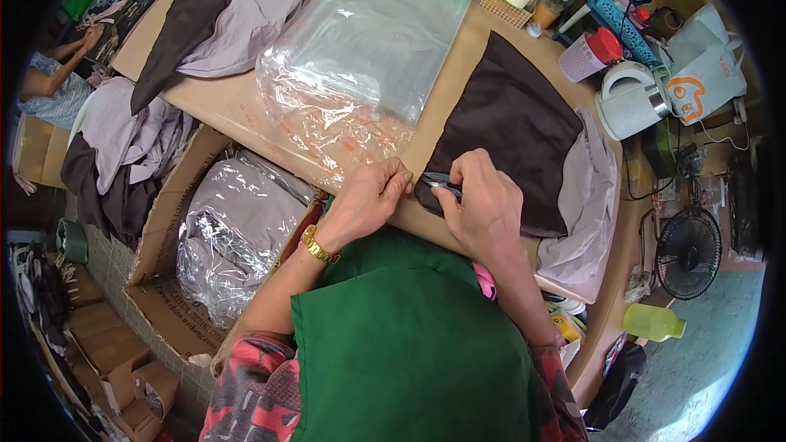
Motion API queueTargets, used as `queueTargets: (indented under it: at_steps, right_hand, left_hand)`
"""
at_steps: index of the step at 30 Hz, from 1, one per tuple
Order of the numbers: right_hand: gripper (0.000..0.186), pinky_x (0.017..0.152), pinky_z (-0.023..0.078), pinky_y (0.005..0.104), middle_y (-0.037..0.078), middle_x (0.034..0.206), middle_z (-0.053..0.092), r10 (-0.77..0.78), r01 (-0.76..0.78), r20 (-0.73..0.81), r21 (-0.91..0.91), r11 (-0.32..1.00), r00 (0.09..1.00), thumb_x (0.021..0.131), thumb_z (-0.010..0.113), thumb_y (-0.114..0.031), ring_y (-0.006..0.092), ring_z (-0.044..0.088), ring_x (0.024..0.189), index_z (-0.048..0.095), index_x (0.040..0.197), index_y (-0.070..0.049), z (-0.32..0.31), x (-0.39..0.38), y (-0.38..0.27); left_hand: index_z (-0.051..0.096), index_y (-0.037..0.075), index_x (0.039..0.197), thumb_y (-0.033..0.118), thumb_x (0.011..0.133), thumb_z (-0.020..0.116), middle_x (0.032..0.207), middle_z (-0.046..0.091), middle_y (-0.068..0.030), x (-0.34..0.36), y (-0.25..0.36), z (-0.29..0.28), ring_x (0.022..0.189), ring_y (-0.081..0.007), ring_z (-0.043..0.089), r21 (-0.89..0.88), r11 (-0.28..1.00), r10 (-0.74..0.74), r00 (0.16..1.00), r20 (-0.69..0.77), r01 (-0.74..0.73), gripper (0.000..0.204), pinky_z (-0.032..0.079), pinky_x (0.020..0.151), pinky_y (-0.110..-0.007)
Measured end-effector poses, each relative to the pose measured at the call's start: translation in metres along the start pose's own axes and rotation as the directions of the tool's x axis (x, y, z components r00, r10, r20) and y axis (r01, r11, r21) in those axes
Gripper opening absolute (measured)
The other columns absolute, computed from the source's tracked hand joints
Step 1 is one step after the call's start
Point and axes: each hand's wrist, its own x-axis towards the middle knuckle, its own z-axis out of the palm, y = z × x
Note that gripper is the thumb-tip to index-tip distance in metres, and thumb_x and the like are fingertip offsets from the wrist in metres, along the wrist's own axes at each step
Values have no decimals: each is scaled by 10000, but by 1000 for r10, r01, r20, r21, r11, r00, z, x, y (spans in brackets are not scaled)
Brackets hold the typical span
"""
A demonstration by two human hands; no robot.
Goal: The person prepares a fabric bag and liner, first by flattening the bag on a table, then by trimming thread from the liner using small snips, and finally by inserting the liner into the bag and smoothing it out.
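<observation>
My right hand (pixel 486 203) is closed around small thread snips (pixel 440 181), whose blades point left at the near corner of a dark brown cloth piece (pixel 512 127). Just left of that corner, my left hand (pixel 370 199) is pinched, a gold watch on its wrist; whatever lies between its fingertips is too small to make out. The dark cloth is spread on the brown-covered table (pixel 449 106), and pale grey cloth (pixel 588 213) shows along its right side. Beyond my left hand lies a stack of clear plastic bags (pixel 372 41).
At my left stands an open carton (pixel 168 205) with plastic-wrapped grey cloth (pixel 237 229). More grey and brown cloth (pixel 246 16) lies at the far left of the table. A white kettle (pixel 630 98), a pink cup (pixel 580 61) and a fan (pixel 688 254) stand to the right. Another person's arm (pixel 70 57) shows far left.
</observation>
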Motion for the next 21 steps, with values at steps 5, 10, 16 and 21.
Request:
queueTargets:
  at_steps: [5,10,16,21]
  right_hand:
    - [324,586,450,364,70,798,498,-50,51,42,-39,998,998,661,755,-93,246,585,661,489,845,-79,7,5,-3]
    - [355,626,480,390,91,844,532,89,-85,-54,63,994,995,676,768,-122,276,613,715,518,922,-63,24,4,24]
    - [267,711,489,466,179,913,645,307,-307,-20,-112,945,952,817,672,-196,382,633,827,526,1004,-73,61,2,113]
    - [169,702,479,475,186,801,657,461,-477,-138,-128,869,877,858,603,-144,383,642,813,512,978,-66,64,10,149]
  left_hand:
    - [574,-17,789,144,919,513,634,551,-150,0,-2,3,583,-244,531,-41,997,65,997,-49,-67,215,425,580,-367]
    - [580,-27,809,176,905,559,660,582,-134,-6,7,-9,614,-216,557,-63,995,81,992,95,-75,225,449,597,-341]
    - [640,-18,871,263,885,608,693,622,-131,24,-12,33,678,-233,623,-60,989,121,973,-195,-135,283,479,640,-359]
    - [670,4,837,302,890,588,683,626,-122,24,-16,39,690,-255,625,22,993,109,982,157,-113,314,479,650,-373]
